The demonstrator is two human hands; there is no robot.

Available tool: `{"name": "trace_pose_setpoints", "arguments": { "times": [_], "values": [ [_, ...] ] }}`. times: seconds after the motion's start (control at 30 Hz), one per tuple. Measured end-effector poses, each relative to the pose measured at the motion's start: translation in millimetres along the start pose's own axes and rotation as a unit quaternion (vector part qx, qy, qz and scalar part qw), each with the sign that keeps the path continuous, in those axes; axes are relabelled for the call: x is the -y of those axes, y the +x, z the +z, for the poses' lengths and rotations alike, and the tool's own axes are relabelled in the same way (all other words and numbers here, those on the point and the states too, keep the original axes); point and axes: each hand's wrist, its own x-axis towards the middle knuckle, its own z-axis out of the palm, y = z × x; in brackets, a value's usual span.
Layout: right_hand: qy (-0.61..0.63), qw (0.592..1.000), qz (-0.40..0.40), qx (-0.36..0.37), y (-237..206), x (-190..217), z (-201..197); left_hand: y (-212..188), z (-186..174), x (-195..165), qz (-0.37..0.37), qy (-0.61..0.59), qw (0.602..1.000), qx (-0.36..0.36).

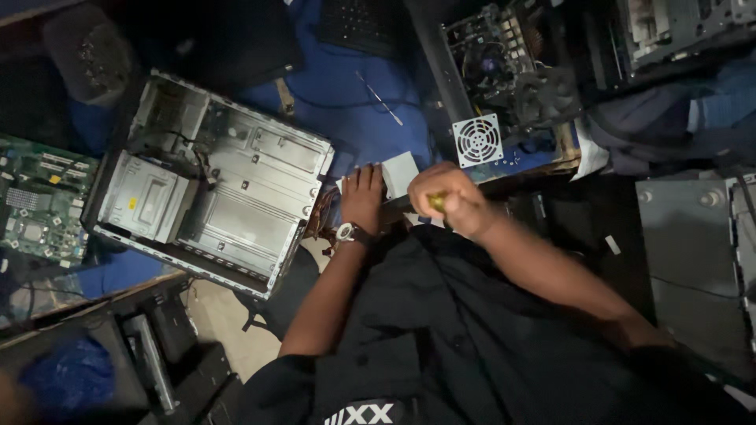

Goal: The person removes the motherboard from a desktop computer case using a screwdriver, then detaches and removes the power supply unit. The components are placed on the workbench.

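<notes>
Blue surface point(354, 94) is crowded with computer parts; left hand point(361, 197) presses flat, steadying a white box point(400, 173), while right hand point(445, 202) fists a yellow-handled tool point(436, 202) over it.

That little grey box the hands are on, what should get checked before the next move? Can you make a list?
1. Left hand flat on the grey box, steadying it: ok.
2. Right hand closed round the yellow-handled tool: ok.
3. Tool tip seated on the box: cannot tell, the hand hides it.
4. Loose wires beside the box kept away from the tool: cannot tell.
5. Open computer case apart from both hands: ok.
6. Enough light on the work: not ok, the scene is dim.
</notes>
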Motion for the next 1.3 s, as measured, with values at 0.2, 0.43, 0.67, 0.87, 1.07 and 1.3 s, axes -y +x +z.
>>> {"name": "trace_pose_setpoints", "arguments": {
  "times": [0.2,0.43,0.67,0.87,1.07,1.3],
  "values": [
    [0.037,0.99,-0.048,-0.123,22.8,-17.2,-13.2,7.6,-52.2,-8.6,-0.021,-0.117,0.991,0.069],
    [-0.076,0.961,-0.012,-0.264,26.3,-11.3,4.9,38.2,-98.9,-33.6,0.211,-0.402,0.891,0.013],
    [0.073,0.988,0.067,-0.12,19.9,5.1,2.3,55.6,-103.0,-34.2,0.219,-0.398,0.89,0.027],
    [-0.163,0.869,0.055,-0.463,36.2,11.4,67.5,53.0,-103.5,-34.8,0.196,-0.383,0.902,-0.026],
    [-0.278,0.892,-0.038,-0.355,27.4,11.5,75.0,51.7,-119.0,-39.9,0.207,-0.356,0.912,-0.004],
    [0.096,0.989,0.079,-0.075,17.8,8.9,-9.4,52.8,-119.1,-44.2,0.26,-0.387,0.884,0.028]
  ]
}}
